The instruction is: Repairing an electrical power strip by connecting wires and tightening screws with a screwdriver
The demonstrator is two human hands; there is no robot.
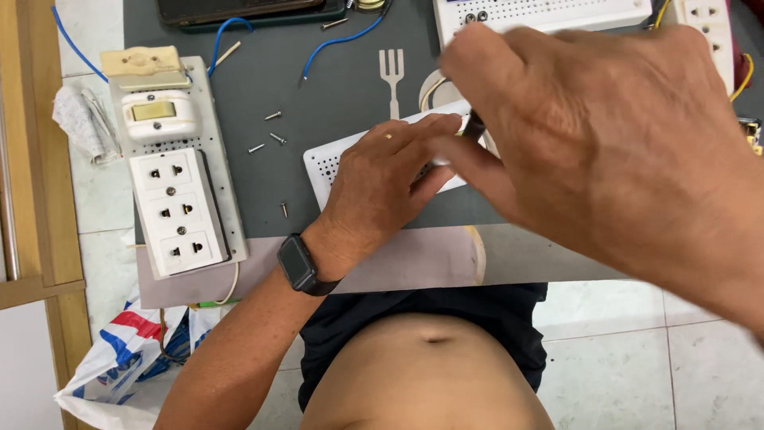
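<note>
Your left hand is lying flat on the white perforated board at mat centre, fingers together & stretched out, pressing it down w/ the thumb tucked along the near edge. Your right hand is hovering close to the cam, over the board's right part, fingers curled together & pinching a thin dark tool, prob. a screwdriver shaft; the tip is going down just beside your left fingertips, but the contact pt is hidden. The board is sitting on the dark grey mat, fork print just behind it. Four small screws are lying loose on the mat, left of the board, apart from it. Further left, a long panel w/ white sockets & a switch is lying along the mat edge. A blue wire is curling at the mat's far side, and a 2nd white perforated board is showing at top. A smartwatch is sitting on your left wrist. A plastic bag is lying on the floor tiles, lower left.
</note>
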